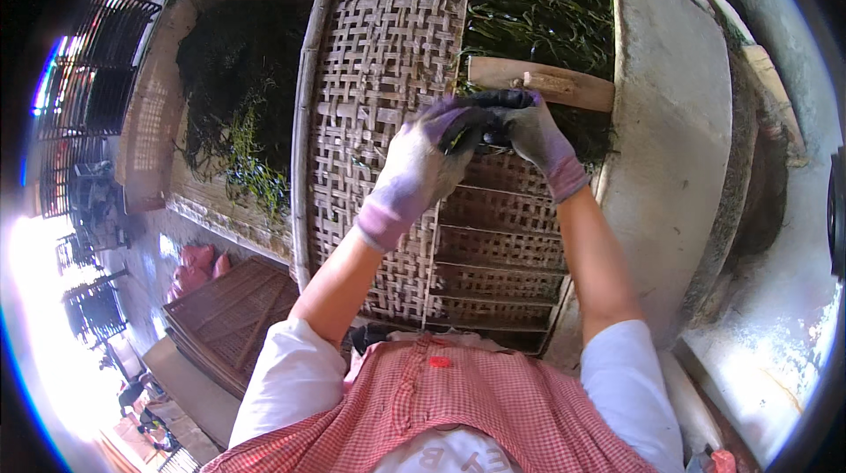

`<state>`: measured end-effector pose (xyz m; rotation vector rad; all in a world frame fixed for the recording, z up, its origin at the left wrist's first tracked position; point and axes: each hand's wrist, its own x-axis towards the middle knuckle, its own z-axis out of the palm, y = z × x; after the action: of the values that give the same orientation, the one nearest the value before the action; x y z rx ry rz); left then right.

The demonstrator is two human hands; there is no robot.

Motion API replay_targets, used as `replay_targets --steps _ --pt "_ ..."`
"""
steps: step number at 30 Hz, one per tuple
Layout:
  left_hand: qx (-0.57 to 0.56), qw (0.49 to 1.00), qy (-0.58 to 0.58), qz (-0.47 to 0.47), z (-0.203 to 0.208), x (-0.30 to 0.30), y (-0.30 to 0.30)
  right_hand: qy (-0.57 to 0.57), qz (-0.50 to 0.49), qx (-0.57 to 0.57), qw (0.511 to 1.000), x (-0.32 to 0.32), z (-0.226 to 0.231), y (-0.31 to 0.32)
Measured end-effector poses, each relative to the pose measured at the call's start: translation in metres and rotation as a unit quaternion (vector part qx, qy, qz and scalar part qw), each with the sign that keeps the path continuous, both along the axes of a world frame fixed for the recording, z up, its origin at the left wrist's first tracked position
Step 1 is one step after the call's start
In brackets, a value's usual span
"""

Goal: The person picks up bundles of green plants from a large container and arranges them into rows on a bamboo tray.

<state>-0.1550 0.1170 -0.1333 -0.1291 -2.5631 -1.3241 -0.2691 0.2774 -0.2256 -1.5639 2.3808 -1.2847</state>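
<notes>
Nearest the camera, a pink-and-white checked apron (476, 402) covers the person's chest, with white short sleeves (291, 376) at either side. Both bare forearms rise from the lower edge toward the centre of the view.

Left hand (419, 164): in a pale purple glove with dark, soiled fingertips. Fingers curl inward, partly closed, against the right hand; a thin green strand shows between them, but whether it is truly gripped cannot be told.

Right hand (533, 134): gloved alike, fingers bent and closed toward the left hand. Both sets of fingertips meet just near of a wooden slat (546, 82) lying across the far part of the tray. Contact with the slat cannot be confirmed.

Directly under the hands stands a woven bamboo tray (379, 59), tilted, its open weave bare on the left. On its far right part lies a spread of dark green leaves (546, 6), just beyond the slat. Below the hands, further stacked tray edges (493, 248) show as slatted tiers.

To the right, a grey concrete wall (670, 120) borders the tray. To the left, a second basket (154, 111) holds a dark heap of leaves. Near left, flat woven panels (225, 314) lie stacked on the floor, with pink sacks (196, 266) beside them.
</notes>
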Motion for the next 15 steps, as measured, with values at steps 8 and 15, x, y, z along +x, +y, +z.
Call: replay_targets --steps 8,15 --pt "-0.063 0.995 0.049 0.055 -0.069 -0.026 -0.035 -0.545 -0.078 -0.12 0.826 0.049 0.081 -0.003" --pt "-0.391 0.914 -0.107 0.003 -0.03 0.015 -0.021 -0.34 -0.095 -0.056 0.934 0.045 0.083 0.029"
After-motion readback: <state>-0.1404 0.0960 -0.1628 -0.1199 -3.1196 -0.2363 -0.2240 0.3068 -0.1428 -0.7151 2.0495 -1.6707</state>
